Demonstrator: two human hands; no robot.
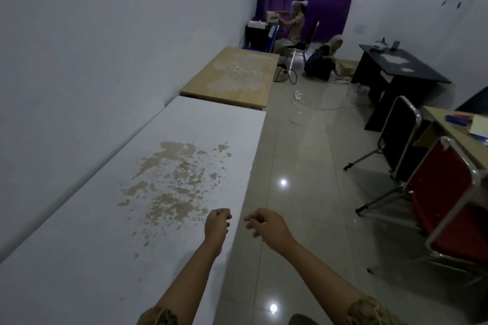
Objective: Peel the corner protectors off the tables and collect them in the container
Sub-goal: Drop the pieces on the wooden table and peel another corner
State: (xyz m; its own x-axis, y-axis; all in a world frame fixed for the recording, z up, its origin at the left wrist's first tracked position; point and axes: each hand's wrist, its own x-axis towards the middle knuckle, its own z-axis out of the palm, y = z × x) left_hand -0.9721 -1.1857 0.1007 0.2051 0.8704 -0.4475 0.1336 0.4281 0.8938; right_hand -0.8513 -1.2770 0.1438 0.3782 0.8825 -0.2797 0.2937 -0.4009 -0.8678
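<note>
Currently, hands: left hand (217,225) and right hand (264,224) were loosely curled; whether they held anything, I couldn't tell.
Protectors: none identifiable on white scuffed table (79,258).
Container: unseen.
Risk: I judged missed corners likely in dim light.

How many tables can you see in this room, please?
4: a white table nearest along the left wall, a wooden table beyond it, a black table at the right, and a light table partly cut off at the right edge.

Probably an office: desks (401,66), folding chairs (449,192).
</note>
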